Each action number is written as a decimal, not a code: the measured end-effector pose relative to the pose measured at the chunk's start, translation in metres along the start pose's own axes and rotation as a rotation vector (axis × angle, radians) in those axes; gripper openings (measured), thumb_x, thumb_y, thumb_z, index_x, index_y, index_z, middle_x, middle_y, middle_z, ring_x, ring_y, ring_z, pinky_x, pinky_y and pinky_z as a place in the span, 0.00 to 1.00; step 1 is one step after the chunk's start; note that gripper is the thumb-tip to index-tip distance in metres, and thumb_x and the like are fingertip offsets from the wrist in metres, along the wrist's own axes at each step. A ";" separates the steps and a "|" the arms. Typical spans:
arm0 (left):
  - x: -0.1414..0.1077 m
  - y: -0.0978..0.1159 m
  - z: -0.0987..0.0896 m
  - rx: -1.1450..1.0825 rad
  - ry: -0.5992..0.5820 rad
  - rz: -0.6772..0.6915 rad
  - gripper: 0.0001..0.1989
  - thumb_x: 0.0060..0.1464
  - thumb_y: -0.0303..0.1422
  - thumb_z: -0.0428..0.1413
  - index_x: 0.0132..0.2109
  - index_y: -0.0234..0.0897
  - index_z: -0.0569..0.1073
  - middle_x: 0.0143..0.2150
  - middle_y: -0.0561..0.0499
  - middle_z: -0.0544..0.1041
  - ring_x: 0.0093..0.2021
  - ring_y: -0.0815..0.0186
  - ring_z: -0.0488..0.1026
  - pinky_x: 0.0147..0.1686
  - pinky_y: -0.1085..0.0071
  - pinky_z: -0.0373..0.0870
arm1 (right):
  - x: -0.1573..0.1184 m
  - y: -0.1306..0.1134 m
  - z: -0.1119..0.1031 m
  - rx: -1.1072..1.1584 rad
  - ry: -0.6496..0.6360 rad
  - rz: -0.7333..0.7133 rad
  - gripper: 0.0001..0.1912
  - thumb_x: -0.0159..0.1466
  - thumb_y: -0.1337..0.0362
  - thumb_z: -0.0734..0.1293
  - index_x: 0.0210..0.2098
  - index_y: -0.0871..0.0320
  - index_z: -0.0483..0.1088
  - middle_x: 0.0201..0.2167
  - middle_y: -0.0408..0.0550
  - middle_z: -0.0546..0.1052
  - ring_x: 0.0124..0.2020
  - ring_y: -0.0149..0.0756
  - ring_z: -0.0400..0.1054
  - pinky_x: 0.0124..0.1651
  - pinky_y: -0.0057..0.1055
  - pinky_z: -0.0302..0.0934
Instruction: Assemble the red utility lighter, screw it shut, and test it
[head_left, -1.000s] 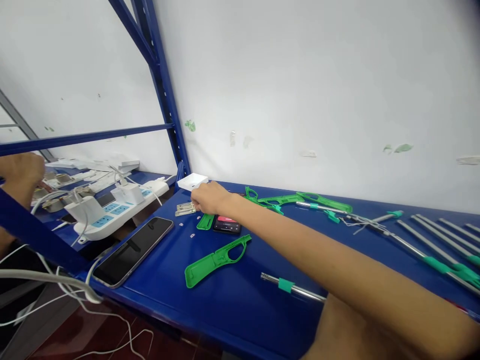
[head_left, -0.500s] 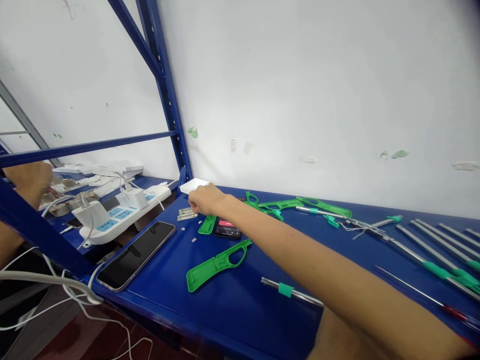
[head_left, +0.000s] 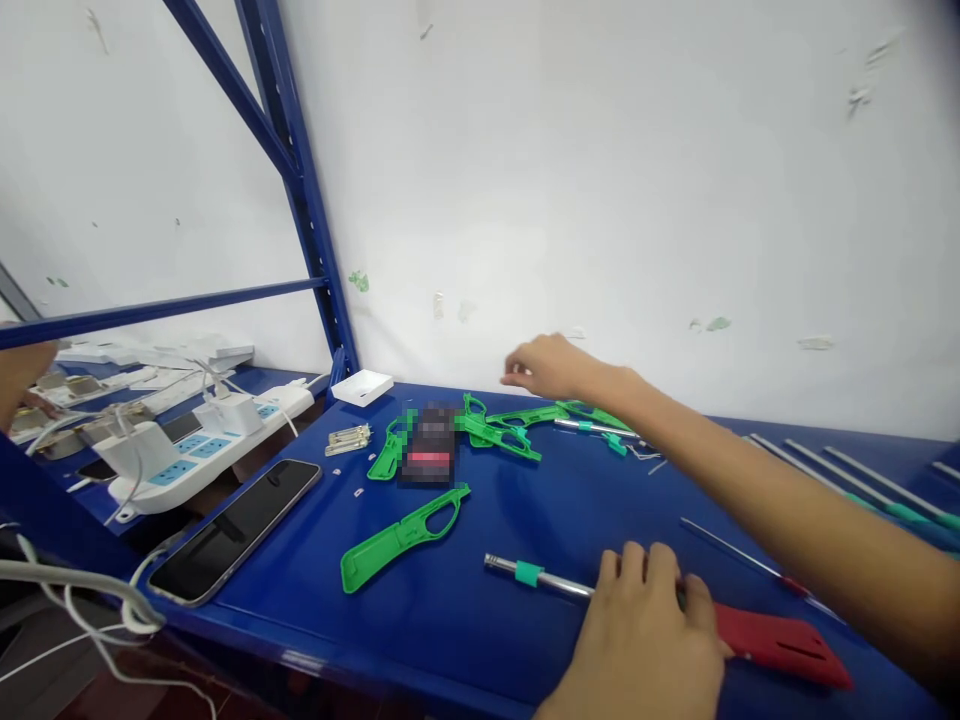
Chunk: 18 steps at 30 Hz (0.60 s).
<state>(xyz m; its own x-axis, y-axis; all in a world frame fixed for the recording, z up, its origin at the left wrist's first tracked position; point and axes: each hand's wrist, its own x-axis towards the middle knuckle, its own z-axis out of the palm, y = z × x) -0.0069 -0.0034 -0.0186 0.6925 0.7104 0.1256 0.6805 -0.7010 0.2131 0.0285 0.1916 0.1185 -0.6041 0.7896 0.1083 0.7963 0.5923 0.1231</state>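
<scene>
My left hand lies palm down near the table's front edge, its fingers wrapped round a metal tube with a green band. A red handle piece sticks out on the right of that hand; where it meets the tube is hidden. Above the back of the table hangs my right hand, fingers bent and pressed together; anything between them is too small to name. Beneath and left of it lie green handle shells. Another green shell rests nearer the front.
At the back left stand a white tray and small metal parts. A phone lies by the left edge, beside a power strip with cables. A blue post rises behind. Rods and a thin screwdriver lie right.
My right hand has moved right and up, away from the white tray. My left hand has come into view over the metal tube, and the red piece now shows. The view has shifted right.
</scene>
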 end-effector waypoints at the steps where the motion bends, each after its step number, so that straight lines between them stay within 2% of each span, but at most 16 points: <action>1: 0.000 0.001 0.000 0.007 -0.013 0.002 0.30 0.64 0.45 0.62 0.66 0.32 0.68 0.59 0.39 0.75 0.58 0.51 0.75 0.53 0.52 0.78 | -0.015 0.013 0.005 0.001 0.000 0.025 0.19 0.73 0.54 0.70 0.57 0.58 0.72 0.55 0.52 0.76 0.51 0.43 0.75 0.54 0.47 0.73; 4: 0.001 0.002 0.005 0.022 -0.016 -0.011 0.31 0.64 0.44 0.62 0.67 0.33 0.67 0.59 0.39 0.74 0.59 0.50 0.74 0.53 0.51 0.77 | -0.047 0.036 0.018 0.011 -0.013 0.056 0.17 0.74 0.55 0.69 0.56 0.58 0.73 0.54 0.52 0.77 0.49 0.41 0.75 0.52 0.45 0.74; 7: 0.002 0.000 0.015 0.026 0.015 -0.013 0.32 0.64 0.45 0.60 0.67 0.32 0.67 0.58 0.39 0.74 0.58 0.50 0.74 0.53 0.51 0.76 | -0.046 0.036 0.025 0.031 -0.025 0.032 0.17 0.74 0.55 0.69 0.56 0.58 0.73 0.54 0.52 0.77 0.49 0.41 0.75 0.52 0.45 0.74; 10: 0.005 -0.001 0.029 0.019 0.053 -0.007 0.37 0.59 0.50 0.64 0.67 0.32 0.67 0.57 0.39 0.75 0.58 0.49 0.74 0.53 0.51 0.76 | -0.015 0.013 0.026 0.056 -0.019 -0.023 0.18 0.73 0.55 0.70 0.57 0.58 0.72 0.55 0.52 0.76 0.51 0.43 0.75 0.53 0.46 0.73; 12: 0.009 0.001 0.038 0.012 0.083 -0.037 0.31 0.63 0.50 0.62 0.64 0.35 0.70 0.57 0.41 0.76 0.56 0.52 0.75 0.52 0.51 0.77 | 0.016 -0.010 0.027 0.071 -0.013 -0.063 0.18 0.73 0.55 0.70 0.58 0.58 0.72 0.57 0.53 0.76 0.52 0.43 0.74 0.54 0.47 0.73; 15: 0.022 0.005 0.051 0.004 0.114 -0.122 0.18 0.69 0.42 0.59 0.59 0.38 0.74 0.57 0.44 0.77 0.52 0.58 0.78 0.51 0.54 0.79 | 0.063 -0.042 0.034 0.072 -0.016 -0.103 0.20 0.73 0.55 0.70 0.59 0.58 0.71 0.57 0.53 0.75 0.53 0.45 0.74 0.55 0.48 0.73; 18: 0.038 0.007 0.059 -0.008 0.131 -0.145 0.16 0.69 0.40 0.59 0.59 0.39 0.74 0.59 0.43 0.77 0.52 0.58 0.78 0.51 0.55 0.79 | 0.102 -0.062 0.044 0.067 -0.040 -0.123 0.19 0.73 0.55 0.70 0.59 0.57 0.71 0.58 0.53 0.75 0.54 0.45 0.74 0.55 0.49 0.72</action>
<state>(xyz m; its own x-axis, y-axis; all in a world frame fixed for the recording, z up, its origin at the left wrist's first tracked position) 0.0379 0.0153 -0.0697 0.5500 0.8062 0.2178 0.7686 -0.5907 0.2457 -0.0813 0.2422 0.0780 -0.6962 0.7156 0.0567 0.7178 0.6931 0.0667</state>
